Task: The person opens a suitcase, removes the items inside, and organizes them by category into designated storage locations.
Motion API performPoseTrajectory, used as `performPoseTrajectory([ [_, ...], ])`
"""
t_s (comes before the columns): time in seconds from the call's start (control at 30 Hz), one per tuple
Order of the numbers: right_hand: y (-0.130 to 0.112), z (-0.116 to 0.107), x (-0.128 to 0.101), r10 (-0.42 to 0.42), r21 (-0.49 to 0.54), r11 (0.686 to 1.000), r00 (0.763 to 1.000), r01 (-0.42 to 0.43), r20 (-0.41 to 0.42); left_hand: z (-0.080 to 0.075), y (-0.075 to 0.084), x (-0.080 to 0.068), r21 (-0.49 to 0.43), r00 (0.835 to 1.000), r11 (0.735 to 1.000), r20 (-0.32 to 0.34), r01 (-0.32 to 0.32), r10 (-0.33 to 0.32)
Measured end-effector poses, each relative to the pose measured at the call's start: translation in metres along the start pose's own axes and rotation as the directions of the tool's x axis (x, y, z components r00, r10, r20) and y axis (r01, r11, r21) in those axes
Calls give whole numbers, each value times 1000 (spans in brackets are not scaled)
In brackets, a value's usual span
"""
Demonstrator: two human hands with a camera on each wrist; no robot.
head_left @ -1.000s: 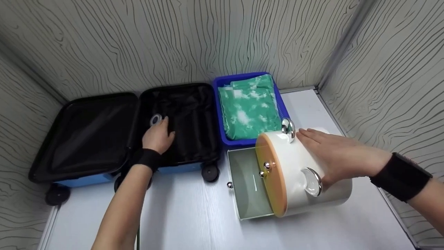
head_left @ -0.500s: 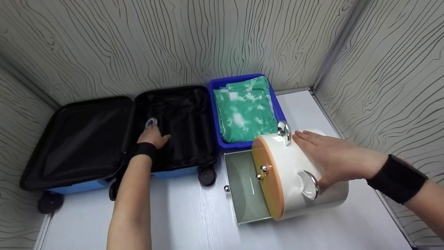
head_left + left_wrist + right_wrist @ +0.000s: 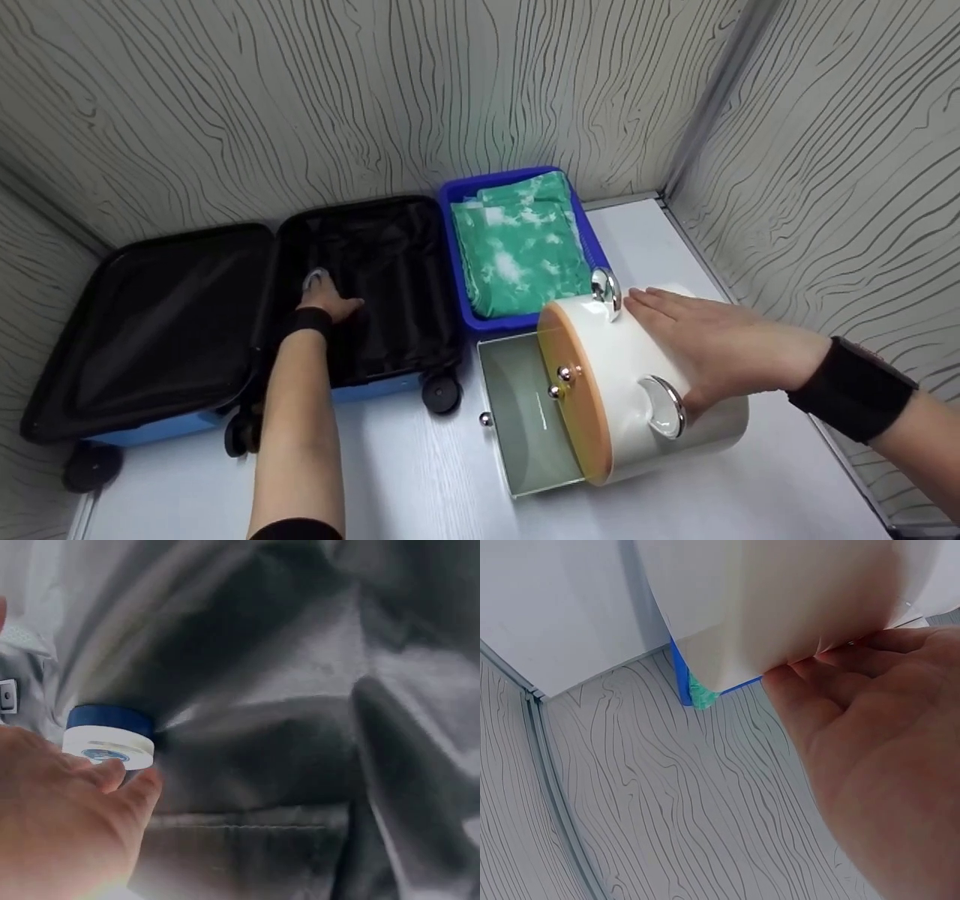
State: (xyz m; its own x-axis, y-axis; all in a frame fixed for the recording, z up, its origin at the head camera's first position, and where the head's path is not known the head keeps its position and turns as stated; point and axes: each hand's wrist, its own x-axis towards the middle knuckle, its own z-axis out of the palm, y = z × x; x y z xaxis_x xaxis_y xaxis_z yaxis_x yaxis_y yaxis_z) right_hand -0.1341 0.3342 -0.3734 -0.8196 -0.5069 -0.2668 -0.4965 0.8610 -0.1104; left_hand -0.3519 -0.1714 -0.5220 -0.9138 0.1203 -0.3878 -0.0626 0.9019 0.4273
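Observation:
In the head view my left hand (image 3: 324,298) reaches into the right half of an opened black-lined suitcase (image 3: 394,300). Its fingers touch a small round jar (image 3: 109,742), white with a blue band, lying on the dark lining; the thumb stands out to the side. My right hand (image 3: 701,337) rests with straight fingers on the side of a rounded white drawer box (image 3: 622,442). That box has an orange front (image 3: 577,420), chrome ear-like fittings, and a clear drawer (image 3: 525,412) pulled out. In the right wrist view, the fingertips lie along the white surface.
A blue basket (image 3: 495,325) holding folded green-and-white tie-dye cloth (image 3: 517,255) stands between suitcase and drawer box. The suitcase's other half (image 3: 165,322) lies open at left. Black wheels (image 3: 441,394) jut toward the front. Patterned wall panels (image 3: 337,97) close off the back and sides.
The left hand has moved slightly left onto the jar, now partly covering it. The right hand stays on the drawer box. The head view has shifted a little.

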Motion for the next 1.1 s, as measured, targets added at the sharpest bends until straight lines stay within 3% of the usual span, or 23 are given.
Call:
performPoseTrajectory([
  [0.27, -5, 3, 4, -15, -1, 1000, 1000, 15, -6, -1, -13, 9, -39, 1000, 999, 23, 16, -15],
  [0.5, -5, 2, 2, -5, -7, 1000, 1000, 5, -2, -3, -9, 1, -52, 999, 998, 8, 37, -36],
  [0.67, -3, 0, 2, -12, 0, 1000, 1000, 12, -1, -7, -9, -8, -11, 997, 998, 56, 57, -57],
  [0.97, -1, 1, 0, 1, 3, 1000, 1000, -1, 14, -2, -14, -6, -74, 990, 990, 86, 122, -116],
  [1.1, -1, 1, 1, -6, 5, 1000, 1000, 6, 7, 0, -15, -9, -39, 986, 991, 106, 130, -125],
])
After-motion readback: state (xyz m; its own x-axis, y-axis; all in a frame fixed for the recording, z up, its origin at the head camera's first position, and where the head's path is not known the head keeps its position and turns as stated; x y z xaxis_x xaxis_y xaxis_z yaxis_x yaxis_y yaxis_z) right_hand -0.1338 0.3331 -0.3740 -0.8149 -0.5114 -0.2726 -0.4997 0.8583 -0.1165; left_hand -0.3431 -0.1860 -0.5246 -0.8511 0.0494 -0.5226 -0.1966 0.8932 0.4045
